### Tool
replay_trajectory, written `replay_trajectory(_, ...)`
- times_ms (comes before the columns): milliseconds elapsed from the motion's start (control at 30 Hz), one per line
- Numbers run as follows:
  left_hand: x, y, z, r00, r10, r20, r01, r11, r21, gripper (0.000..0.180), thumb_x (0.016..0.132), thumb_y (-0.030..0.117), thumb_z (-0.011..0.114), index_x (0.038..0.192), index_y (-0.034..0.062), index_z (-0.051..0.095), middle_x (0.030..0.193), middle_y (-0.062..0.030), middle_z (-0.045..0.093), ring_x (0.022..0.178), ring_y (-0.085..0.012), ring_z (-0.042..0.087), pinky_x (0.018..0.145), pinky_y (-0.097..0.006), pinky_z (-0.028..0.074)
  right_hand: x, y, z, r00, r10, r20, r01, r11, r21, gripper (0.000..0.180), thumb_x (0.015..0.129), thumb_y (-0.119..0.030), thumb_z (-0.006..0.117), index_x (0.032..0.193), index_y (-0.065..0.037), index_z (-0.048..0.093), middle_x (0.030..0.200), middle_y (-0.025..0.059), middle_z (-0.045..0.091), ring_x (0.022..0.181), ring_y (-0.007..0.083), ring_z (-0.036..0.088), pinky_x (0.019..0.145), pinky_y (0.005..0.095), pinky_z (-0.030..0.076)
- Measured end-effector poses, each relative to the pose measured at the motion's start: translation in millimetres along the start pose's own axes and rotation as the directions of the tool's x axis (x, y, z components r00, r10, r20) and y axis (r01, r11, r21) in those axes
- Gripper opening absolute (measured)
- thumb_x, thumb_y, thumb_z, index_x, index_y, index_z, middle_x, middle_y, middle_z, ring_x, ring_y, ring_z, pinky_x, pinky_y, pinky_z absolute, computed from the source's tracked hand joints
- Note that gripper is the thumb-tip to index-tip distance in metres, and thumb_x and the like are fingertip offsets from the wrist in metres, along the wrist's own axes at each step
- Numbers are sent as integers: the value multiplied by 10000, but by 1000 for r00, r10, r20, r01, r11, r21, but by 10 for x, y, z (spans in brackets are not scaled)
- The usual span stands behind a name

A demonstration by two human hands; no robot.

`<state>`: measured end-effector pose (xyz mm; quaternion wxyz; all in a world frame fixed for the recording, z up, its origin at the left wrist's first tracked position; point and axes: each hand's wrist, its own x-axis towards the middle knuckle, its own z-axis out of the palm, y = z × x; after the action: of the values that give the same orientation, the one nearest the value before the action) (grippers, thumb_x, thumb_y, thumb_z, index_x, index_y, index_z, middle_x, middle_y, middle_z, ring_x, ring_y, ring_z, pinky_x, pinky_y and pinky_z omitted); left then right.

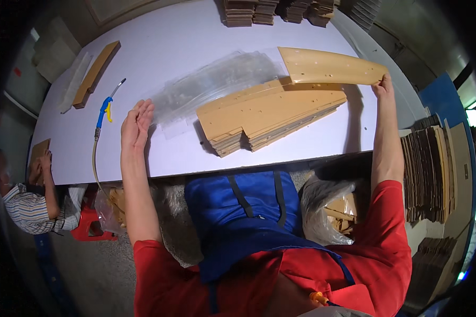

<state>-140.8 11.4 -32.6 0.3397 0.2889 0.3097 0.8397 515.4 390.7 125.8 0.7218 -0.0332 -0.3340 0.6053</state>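
My right hand (383, 86) grips the near end of a long curved wooden panel (328, 66) with small drilled holes, lifted above a stack of similar flat wooden panels (264, 113) on the white table (195, 37). My left hand (137, 124) rests flat on the table with fingers straight and apart, touching the edge of a pile of clear plastic bags (211, 84) that lies left of the stack.
A blue air blow gun (103, 110) with its hose lies left of my left hand. A wooden strip (96, 74) sits at far left. Stacks of wood pieces (275, 10) stand at the back. Cardboard stacks (433, 174) are right; another person (29, 203) crouches lower left.
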Motion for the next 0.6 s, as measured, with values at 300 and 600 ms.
replay_trajectory(300,240,111,52,980,73,-187,-45,988,149,480,1037,89,477,1452,-148,434,1314,-258,650,1122,-283,707,915,-275,610,-186,-861,689,902,-430,30,402,815,-416,338,1015,-195,599,1201,77,676,1066,134,745,908,216,710,831,304,572)
replay_trajectory(600,-343,-351,701,842,521,143,-389,402,829,498,1036,189,581,1486,-8,494,1376,-185,640,1321,-331,581,1111,-420,486,-839,-219,1471,568,-456,685,746,-64,-662,333,1044,-232,601,1265,-10,713,1160,66,752,949,153,680,871,241,505)
